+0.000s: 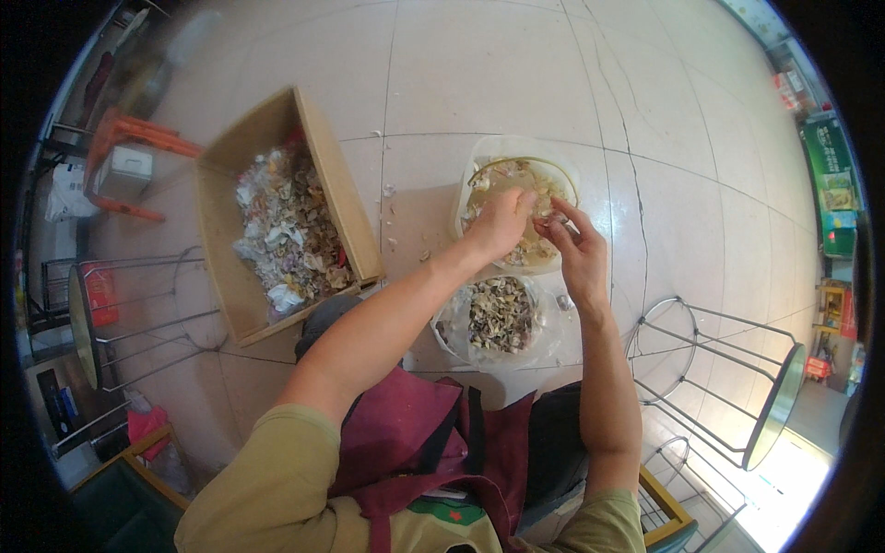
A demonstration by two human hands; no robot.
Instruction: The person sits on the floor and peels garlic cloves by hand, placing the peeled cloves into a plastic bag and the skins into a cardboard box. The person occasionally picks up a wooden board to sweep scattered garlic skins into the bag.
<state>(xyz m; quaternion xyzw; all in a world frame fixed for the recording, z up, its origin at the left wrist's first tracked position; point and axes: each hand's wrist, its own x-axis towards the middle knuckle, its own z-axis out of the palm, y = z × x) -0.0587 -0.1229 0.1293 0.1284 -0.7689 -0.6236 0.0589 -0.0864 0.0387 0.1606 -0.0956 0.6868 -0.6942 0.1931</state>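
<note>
Above a white plastic tub (568, 148) my left hand (499, 220) is curled, its fingertips turned away. Whether it pinches anything, I cannot tell. Close beside it, my right hand (582, 252) grips a small purplish piece (553, 218), perhaps a garlic clove, between thumb and fingers. Cloudy water (494, 185) and floating pale, skin-like scraps (529, 250) fill the tub. A thin curved handle (577, 181) runs along its inside. Nearer my body, a clear plastic bag (550, 335) lines a round container heaped with small beige pieces (499, 314), likely unpeeled cloves.
To the left stands an open cardboard box (335, 173) of papery skins and plastic scraps (287, 221). Wire-legged stools lie tipped at left (86, 325) and right (774, 408). An orange stool (128, 128) is farther left. Skin bits (392, 242) dot the tiled floor (477, 62).
</note>
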